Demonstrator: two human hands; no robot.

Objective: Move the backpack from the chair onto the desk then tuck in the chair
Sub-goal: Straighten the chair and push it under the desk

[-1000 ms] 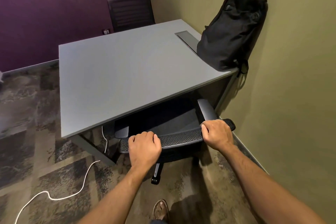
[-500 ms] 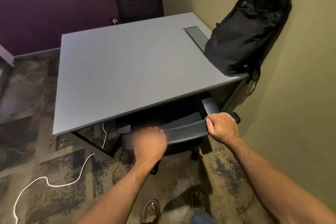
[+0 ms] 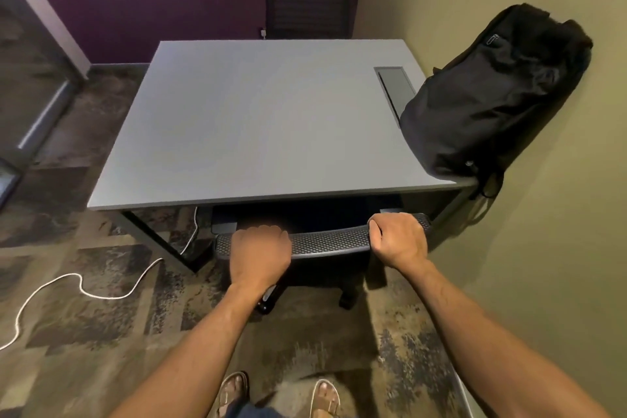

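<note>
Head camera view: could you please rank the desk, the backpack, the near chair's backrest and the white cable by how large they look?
1. desk
2. backpack
3. chair's backrest, gripped by left hand and right hand
4. white cable: long but thin, so its place is unsure.

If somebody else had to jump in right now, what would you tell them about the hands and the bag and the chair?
Left hand: closed on the top edge of the chair backrest.
Right hand: closed on the same edge, nearer the wall.
Backpack: standing on the desk at its right corner, leaning on the wall.
Done: bag moved onto the desk; chair seat already under the desk.
Left: push the chair in a little more if it will go, then let go.
</note>
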